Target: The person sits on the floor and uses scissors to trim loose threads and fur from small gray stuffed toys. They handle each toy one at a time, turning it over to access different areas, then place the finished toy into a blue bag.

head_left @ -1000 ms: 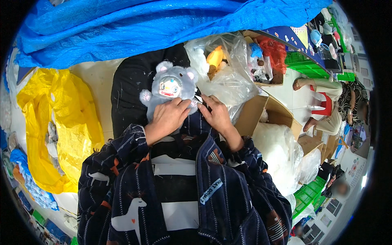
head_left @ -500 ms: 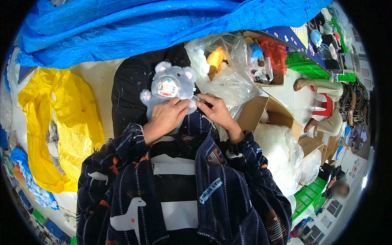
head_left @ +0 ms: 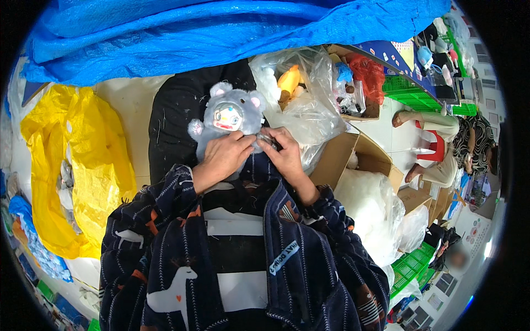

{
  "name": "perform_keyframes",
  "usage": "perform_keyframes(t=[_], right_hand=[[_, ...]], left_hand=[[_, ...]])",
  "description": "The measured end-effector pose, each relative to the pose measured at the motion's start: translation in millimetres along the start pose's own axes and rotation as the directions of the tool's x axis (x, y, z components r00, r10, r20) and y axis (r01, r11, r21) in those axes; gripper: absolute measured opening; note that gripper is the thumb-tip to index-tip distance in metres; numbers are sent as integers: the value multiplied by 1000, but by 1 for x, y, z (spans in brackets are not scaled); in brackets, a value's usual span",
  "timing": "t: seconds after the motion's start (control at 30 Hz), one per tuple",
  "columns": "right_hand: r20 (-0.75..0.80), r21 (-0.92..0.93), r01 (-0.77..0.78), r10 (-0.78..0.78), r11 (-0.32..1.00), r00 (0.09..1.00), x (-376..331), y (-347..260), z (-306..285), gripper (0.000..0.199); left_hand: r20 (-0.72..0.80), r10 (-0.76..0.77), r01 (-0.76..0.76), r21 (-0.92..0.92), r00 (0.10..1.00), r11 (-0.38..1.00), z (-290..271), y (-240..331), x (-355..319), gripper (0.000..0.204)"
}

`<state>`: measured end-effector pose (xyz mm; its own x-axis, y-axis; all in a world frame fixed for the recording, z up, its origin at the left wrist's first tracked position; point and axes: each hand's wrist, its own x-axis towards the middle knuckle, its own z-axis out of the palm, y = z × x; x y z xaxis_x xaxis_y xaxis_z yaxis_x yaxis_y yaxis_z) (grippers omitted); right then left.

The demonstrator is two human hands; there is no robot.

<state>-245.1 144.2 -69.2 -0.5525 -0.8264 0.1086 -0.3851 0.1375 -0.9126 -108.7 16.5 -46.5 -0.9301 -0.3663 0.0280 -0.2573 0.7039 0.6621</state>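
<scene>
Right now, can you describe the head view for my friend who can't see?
A grey toy with a doll face, held by the left hand, the right hand at its side. A yellow sack lies to the left, a clear bag and a box to the right, a blue sheet across the top.

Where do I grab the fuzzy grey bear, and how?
Probably by both sides of its round head, coming from the far side: the bear toy lies face-up with its head uncovered, while the left hand is on its body and the right hand is at its side.
</scene>
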Motion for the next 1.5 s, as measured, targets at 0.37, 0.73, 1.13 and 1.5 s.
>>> perform_keyframes(t=[0.37, 0.73, 1.13, 1.5], right_hand=[[153, 927, -341, 679, 153, 718, -2, -1, -26, 24], [-66, -26, -222, 220, 975, 973, 6, -16, -18, 22], [-74, -70, -300, 295, 951, 953, -9, 0, -1, 21], [-242, -155, -222, 181, 963, 953, 10, -27, -35, 27]], left_hand=[[-6, -35, 35, -42, 999, 999, 2, -1, -3, 25], [-15, -30, 29, -30, 999, 999, 3, -2, -3, 26], [120, -616, 403, -848, 778, 344, -33, -32, -99, 54], [413, -664, 439, -888, 624, -139, 14, -58, -19, 27]])
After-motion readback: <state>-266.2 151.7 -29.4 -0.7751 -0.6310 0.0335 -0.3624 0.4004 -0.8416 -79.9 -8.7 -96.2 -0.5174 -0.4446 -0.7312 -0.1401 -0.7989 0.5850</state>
